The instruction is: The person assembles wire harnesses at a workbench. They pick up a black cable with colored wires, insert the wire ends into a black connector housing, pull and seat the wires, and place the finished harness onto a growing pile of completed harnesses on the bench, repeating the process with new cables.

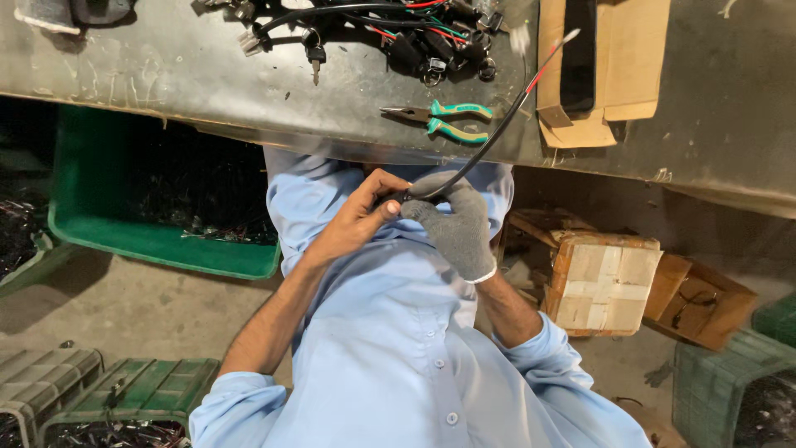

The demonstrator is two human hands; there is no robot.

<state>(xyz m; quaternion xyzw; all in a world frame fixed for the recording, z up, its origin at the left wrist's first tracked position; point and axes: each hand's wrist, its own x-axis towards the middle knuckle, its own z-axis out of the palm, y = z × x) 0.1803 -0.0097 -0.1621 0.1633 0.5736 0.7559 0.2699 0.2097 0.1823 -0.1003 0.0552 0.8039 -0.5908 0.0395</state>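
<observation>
Black cable, sheathed, running diagonally from the two hands up over the near edge of the bench, its red and white stripped wires ending near the cardboard box at the far right of the bench. Lower end sitting just below the bench's near edge, in front of the light blue shirt. Being pinched there from both sides: left hand, bare, closing thumb and fingers on the cable's end; right hand, in a grey knit glove, clenched around the sheath just above it, touching the left fingertips. Both grips grasping the cable, neither released.

Judging the step as working the cable's lower end by hand: keeping the gloved grip firm and close to the end, so the sheath is not sliding or twisting; letting the bare fingers do the fine work, since feeling better there; keeping the free length from sweeping across the bench, where the stripped tip could be catching on the box flap.

Lying on the bench near the edge, just left of the cable and untouched: green-handled pliers. Farther back, a tangle of black wiring with keys. On the floor, a green crate to the left and a taped cardboard parcel to the right.
</observation>
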